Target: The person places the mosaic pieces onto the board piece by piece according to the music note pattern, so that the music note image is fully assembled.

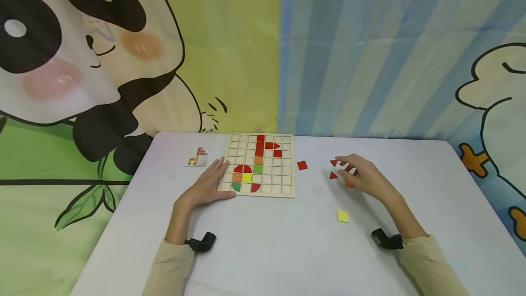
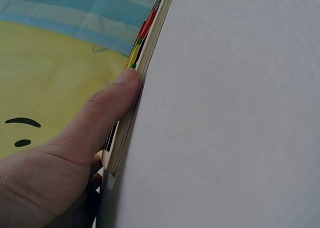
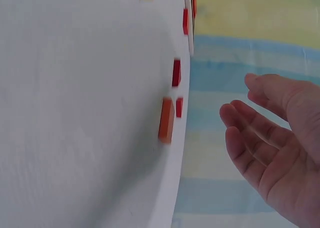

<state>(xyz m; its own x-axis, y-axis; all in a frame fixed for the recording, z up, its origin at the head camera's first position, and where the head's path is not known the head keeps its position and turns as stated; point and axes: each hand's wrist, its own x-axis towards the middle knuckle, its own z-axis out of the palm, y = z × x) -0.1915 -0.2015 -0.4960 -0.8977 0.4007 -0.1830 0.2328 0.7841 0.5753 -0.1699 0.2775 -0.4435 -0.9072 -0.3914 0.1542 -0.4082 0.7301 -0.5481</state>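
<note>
My left hand (image 1: pixel 210 179) rests at the near left corner of a wooden grid board (image 1: pixel 283 182). Its thumb (image 2: pixel 107 108) lies against the near edge and the other fingers reach along the left side. Red, orange, yellow and green pieces sit in some squares. My right hand (image 1: pixel 363 175) hovers over the table with fingers loosely bent and nothing between them. Below and beside it lie two red triangles (image 1: pixel 333 175) and an orange piece (image 3: pixel 166 120), partly hidden by the hand in the head view.
A small pattern card (image 1: pixel 197 156) lies left of the board. A red square (image 1: pixel 302 165) lies just right of the board, and a yellow square (image 1: pixel 343 216) lies nearer the front. A printed cloth backdrop (image 1: pixel 230 58) stands behind the white table (image 1: pixel 279 250).
</note>
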